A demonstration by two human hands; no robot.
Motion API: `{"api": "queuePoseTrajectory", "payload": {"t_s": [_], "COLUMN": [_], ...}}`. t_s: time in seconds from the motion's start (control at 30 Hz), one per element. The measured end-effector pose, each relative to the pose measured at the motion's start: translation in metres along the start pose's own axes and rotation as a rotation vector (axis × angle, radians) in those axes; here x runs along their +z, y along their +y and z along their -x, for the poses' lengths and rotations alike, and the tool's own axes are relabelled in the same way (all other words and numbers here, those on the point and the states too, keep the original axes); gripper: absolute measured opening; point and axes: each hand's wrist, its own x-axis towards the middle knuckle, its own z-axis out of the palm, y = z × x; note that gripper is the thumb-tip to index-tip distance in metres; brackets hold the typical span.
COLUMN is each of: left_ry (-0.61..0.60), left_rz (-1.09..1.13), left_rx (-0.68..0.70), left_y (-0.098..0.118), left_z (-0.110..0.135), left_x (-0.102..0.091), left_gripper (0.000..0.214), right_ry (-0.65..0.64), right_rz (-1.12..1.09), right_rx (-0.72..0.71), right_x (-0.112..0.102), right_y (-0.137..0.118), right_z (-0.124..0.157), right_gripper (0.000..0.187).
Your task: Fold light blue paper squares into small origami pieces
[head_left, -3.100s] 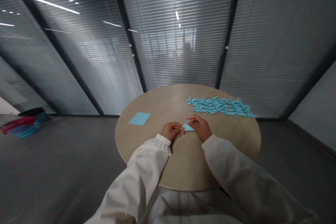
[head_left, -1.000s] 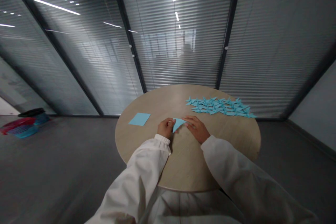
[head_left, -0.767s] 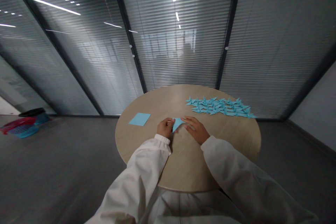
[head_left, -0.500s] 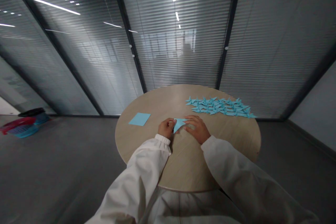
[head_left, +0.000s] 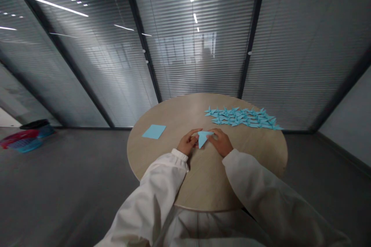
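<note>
A folded light-blue paper triangle (head_left: 203,137) sits between my two hands on the round wooden table (head_left: 203,185), point toward me. My left hand (head_left: 188,141) pinches its left corner with fingers reaching to the top edge. My right hand (head_left: 222,142) grips its right corner, fingers curled. Both arms wear white sleeves.
A flat light-blue sheet of paper (head_left: 154,131) lies at the table's left. Several folded blue paper cranes (head_left: 242,117) are laid in rows at the far right. Glass walls with blinds stand behind. Coloured baskets (head_left: 24,137) sit on the grey floor far left.
The paper has been turned and lifted slightly, its point now toward me. My right hand went from lying flat on it to pinching its right corner; my left hand shifted right.
</note>
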Motion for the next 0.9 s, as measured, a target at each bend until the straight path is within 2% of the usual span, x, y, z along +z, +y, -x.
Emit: {"api": "queuePoseTrajectory", "payload": {"t_s": [0.1, 0.27, 0.5, 0.63, 0.9], "left_ry": [-0.018, -0.023, 0.082, 0.089, 0.231], "left_rz": [0.068, 0.109, 0.022, -0.029, -0.219], "left_rx": [-0.015, -0.01, -0.003, -0.009, 0.111], "left_y": [0.0, -0.001, -0.002, -0.001, -0.005], "left_z": [0.0, -0.001, -0.003, -0.002, -0.004], "left_x": [0.001, 0.0, 0.001, 0.0, -0.003], "left_gripper": [0.063, 0.06, 0.052, 0.048, 0.031], "right_ry": [-0.033, -0.065, -0.122, -0.132, -0.192], "right_rz": [-0.042, -0.099, -0.118, -0.088, -0.179], "right_rx": [0.146, 0.224, 0.223, 0.223, 0.188], "right_x": [-0.001, -0.003, -0.004, -0.005, -0.006], "right_y": [0.002, 0.0, -0.005, -0.008, -0.019], "right_z": [0.0, 0.0, 0.0, 0.001, 0.001], "right_gripper": [0.018, 0.019, 0.014, 0.015, 0.028]}}
